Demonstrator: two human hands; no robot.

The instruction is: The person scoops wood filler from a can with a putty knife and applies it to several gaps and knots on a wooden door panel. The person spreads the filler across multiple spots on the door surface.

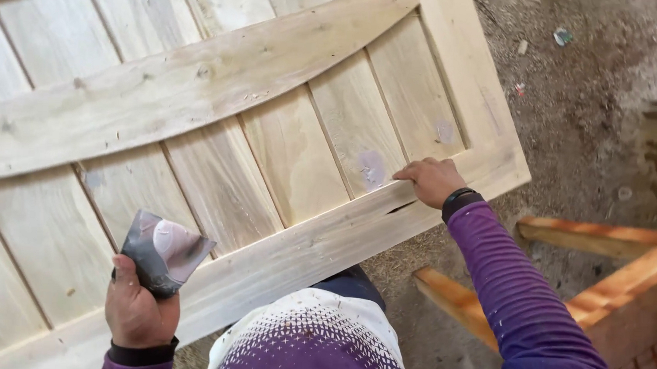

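Two bare hands work over a large pale door of unfinished wooden planks (pixel 218 165) that fills most of the view, lying flat and tilted across the frame. Nearest, the left hand (pixel 137 305) rises from a purple sleeve with a dark cuff, its fingers and thumb closed around a folded piece of grey sandpaper (pixel 164 251) smeared with pale filler; the sheet is held just above the door's lower rail. Farther along that rail, the right hand (pixel 433 180), with a black band at the wrist, rests on the wood with fingers curled, the fingertips (pixel 403 174) pressed at the edge of a panel just beside a whitish filler patch (pixel 372 168). To the right, below the door's edge, stands an orange-brown wooden frame (pixel 598 270). Beyond the door's corner lies a dusty dirt floor (pixel 591 93) with small scraps.
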